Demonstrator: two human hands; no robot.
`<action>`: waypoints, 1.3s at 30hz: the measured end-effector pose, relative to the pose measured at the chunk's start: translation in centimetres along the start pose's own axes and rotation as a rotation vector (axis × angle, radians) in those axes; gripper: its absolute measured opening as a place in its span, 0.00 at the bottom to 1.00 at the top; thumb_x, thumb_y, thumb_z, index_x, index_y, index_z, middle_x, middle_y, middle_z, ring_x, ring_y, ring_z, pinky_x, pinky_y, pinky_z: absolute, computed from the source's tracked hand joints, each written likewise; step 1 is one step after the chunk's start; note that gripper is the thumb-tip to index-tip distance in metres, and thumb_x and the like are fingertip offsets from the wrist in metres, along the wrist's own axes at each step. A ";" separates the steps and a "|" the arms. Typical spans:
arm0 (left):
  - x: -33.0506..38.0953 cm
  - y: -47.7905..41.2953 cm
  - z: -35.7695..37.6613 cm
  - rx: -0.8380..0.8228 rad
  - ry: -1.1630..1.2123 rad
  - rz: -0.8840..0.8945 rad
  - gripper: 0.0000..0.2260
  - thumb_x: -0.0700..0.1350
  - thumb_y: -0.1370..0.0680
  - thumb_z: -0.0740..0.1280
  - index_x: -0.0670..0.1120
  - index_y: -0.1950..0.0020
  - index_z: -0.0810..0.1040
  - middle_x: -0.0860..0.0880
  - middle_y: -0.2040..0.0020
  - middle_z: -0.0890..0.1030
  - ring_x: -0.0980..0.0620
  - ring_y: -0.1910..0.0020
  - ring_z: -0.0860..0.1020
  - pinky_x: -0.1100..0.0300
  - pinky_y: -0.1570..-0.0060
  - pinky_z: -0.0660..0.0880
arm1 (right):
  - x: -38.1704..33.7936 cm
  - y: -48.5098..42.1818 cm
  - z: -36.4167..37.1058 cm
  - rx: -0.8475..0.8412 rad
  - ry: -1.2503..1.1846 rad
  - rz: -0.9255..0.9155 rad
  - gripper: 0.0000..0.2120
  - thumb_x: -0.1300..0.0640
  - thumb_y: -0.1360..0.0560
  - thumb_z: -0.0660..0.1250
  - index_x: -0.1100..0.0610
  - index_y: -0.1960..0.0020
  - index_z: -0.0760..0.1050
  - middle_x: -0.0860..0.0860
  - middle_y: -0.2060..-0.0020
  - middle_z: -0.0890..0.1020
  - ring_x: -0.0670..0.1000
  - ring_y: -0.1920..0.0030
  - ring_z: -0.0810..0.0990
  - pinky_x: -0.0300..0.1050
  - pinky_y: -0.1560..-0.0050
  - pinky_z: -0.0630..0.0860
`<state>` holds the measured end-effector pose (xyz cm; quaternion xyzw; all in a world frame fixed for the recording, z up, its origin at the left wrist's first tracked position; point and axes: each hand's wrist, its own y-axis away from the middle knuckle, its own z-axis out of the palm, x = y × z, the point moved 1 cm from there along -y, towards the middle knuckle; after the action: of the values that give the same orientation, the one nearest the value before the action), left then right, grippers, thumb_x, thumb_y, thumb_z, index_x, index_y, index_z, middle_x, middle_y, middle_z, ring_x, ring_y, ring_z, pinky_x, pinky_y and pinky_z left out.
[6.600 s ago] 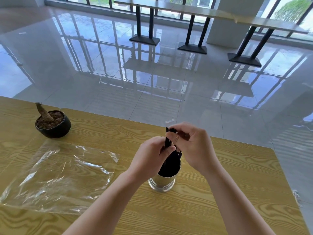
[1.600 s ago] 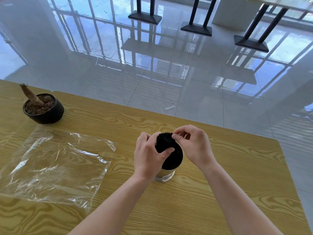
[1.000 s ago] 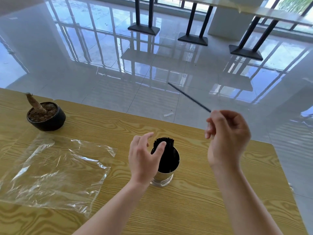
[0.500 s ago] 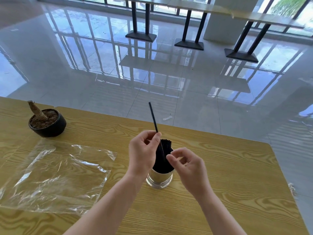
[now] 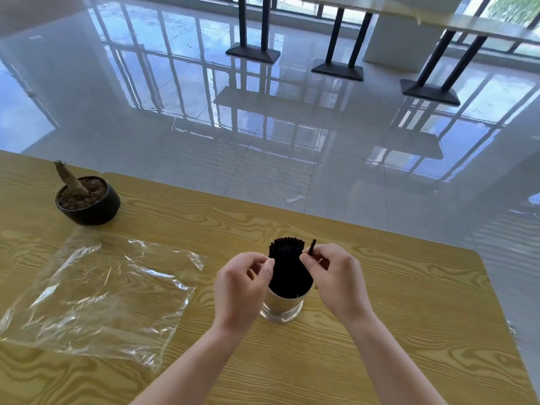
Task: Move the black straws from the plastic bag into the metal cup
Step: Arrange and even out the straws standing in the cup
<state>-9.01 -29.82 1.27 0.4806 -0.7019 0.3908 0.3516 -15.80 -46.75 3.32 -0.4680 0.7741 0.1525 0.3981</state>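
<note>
1. Head view: pinches a loose straw [image 5: 312, 247] between thumb and forefinger of the right hand [image 5: 336, 282], other fingers curled, just above the right rim of the metal cup [image 5: 282, 306]
2. Sets fingertips of the curled left hand [image 5: 239, 287] against the left side of the black straws [image 5: 287, 258] standing upright in the cup; cannot tell whether gripping any
3. Shows the plastic bag [image 5: 96, 293] flat on the table [image 5: 409, 317] well left of the cup, plant pot [image 5: 87, 203] further left and back
</note>
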 end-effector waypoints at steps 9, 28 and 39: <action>-1.6 -1.0 1.2 -0.089 -0.051 -0.055 0.15 0.52 0.27 0.77 0.50 0.43 0.84 0.57 0.60 0.79 0.61 0.63 0.76 0.63 0.62 0.74 | 0.5 0.3 2.0 0.015 0.140 0.002 0.08 0.57 0.28 0.76 0.51 0.50 0.81 0.42 0.63 0.82 0.42 0.61 0.80 0.38 0.62 0.76; -1.3 -2.0 2.2 -0.036 0.000 -0.069 0.05 0.48 0.26 0.76 0.51 0.51 0.87 0.55 0.61 0.79 0.60 0.66 0.74 0.60 0.66 0.75 | -3.5 -3.8 2.5 -0.184 0.304 -0.270 0.10 0.49 0.22 0.70 0.43 0.42 0.83 0.44 0.58 0.73 0.45 0.53 0.75 0.41 0.61 0.72; -1.3 -1.8 2.3 -0.033 0.017 -0.098 0.03 0.46 0.25 0.76 0.51 0.52 0.87 0.53 0.61 0.80 0.56 0.67 0.75 0.51 0.66 0.77 | -4.2 -5.2 3.2 -0.304 0.452 -0.278 0.10 0.51 0.19 0.64 0.51 0.50 0.83 0.46 0.57 0.73 0.49 0.51 0.75 0.47 0.57 0.75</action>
<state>-7.19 -31.73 -0.52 0.5054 -0.6809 0.3652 0.3842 -8.89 -44.94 5.18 -0.6456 0.7400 0.1027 0.1583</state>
